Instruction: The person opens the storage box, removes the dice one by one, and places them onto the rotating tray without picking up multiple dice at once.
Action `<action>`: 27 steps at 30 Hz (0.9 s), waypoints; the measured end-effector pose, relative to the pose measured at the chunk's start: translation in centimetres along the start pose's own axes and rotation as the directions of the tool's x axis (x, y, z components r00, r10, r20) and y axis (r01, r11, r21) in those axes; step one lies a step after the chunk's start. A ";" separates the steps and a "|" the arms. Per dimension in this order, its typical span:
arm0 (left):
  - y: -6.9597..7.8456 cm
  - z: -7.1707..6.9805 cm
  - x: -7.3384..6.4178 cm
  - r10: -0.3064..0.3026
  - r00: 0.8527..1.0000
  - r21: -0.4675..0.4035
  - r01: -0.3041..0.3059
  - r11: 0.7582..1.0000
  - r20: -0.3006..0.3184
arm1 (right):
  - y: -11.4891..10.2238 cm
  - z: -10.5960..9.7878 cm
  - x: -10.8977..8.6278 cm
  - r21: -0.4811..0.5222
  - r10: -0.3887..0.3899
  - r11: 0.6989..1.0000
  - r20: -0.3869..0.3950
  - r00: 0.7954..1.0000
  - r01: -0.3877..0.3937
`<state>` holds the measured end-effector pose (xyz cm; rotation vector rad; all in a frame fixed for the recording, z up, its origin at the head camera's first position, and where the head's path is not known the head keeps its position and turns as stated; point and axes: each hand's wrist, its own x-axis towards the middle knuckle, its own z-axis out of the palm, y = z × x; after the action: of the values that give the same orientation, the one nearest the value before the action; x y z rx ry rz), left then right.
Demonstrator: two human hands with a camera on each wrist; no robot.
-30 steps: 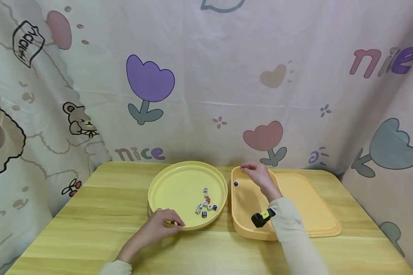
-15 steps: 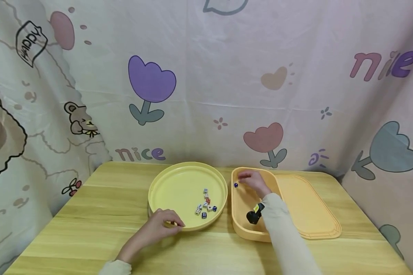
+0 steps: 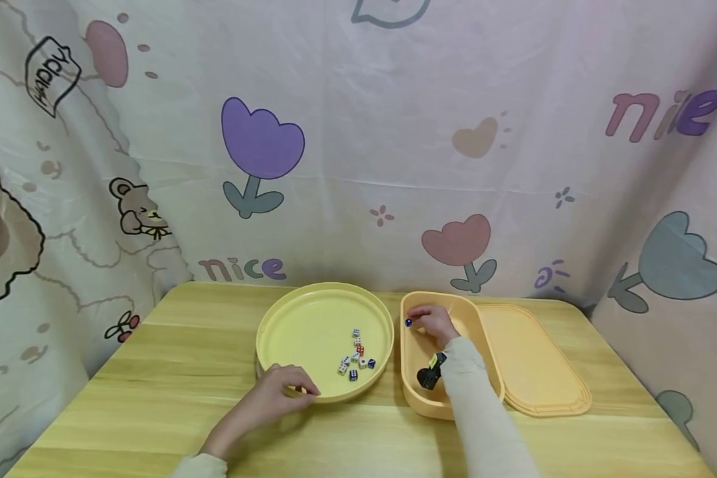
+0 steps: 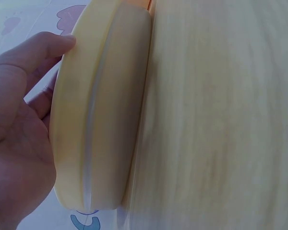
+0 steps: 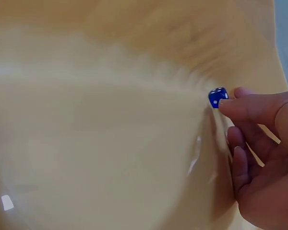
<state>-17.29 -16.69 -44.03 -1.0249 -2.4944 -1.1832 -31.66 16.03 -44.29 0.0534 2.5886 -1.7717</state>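
My right hand (image 3: pixel 435 322) reaches down into the orange rectangular box (image 3: pixel 415 401). Between its thumb and forefinger it pinches a blue die (image 5: pixel 218 97) with white pips, low by the box wall; the other fingers curl loosely beneath. The left hand (image 3: pixel 281 395) holds the near rim of a round yellow tray (image 3: pixel 299 332). In the left wrist view its thumb (image 4: pixel 62 45) lies on the outer side and the fingers go behind the rim. On the tray's right part lie several small dice: white ones, a red die (image 3: pixel 360 350) and dark blue ones such as the blue-black die (image 3: pixel 353 375).
An orange lid (image 3: pixel 540 358) lies flat to the right of the box. All stand on a wooden table (image 3: pixel 155 372). A printed curtain (image 3: pixel 358 133) hangs right behind the table's far edge and at both sides.
My right hand has come down from above the box's back edge to the blue die inside, moving left and nearer. The left hand has stayed at the tray's rim.
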 end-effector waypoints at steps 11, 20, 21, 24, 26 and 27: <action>-0.2 0.2 -0.1 0.014 1.000 -0.005 -0.014 1.000 0.013 | 1.1 0.7 -0.2 -0.092 -0.035 0.995 -0.052 0.998 0.030; -0.1 0.1 -0.1 0.006 1.000 -0.003 -0.006 1.000 0.008 | 0.8 0.5 -0.3 -0.153 -0.060 0.987 -0.029 0.998 0.055; -0.1 0.1 -0.1 0.007 1.000 -0.001 -0.007 1.000 0.008 | 0.7 0.5 -0.3 -0.148 -0.053 0.988 -0.029 0.998 0.048; -0.1 0.0 -0.1 0.001 1.000 0.000 -0.001 1.000 0.010 | 0.5 0.4 -0.4 -0.127 -0.050 0.991 -0.022 0.999 0.046; 0.0 0.0 -0.2 -0.008 1.000 -0.001 0.008 1.000 0.013 | 0.5 0.4 -0.3 -0.106 -0.046 0.993 -0.012 0.999 0.045; 0.0 0.0 -0.2 -0.010 1.000 0.000 0.010 1.000 0.012 | 0.5 0.4 -0.3 -0.099 -0.046 0.994 -0.007 0.999 0.045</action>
<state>-17.14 -16.80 -44.09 -1.0242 -2.5110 -1.1833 -31.35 15.83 -44.86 0.0028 2.7013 -1.6573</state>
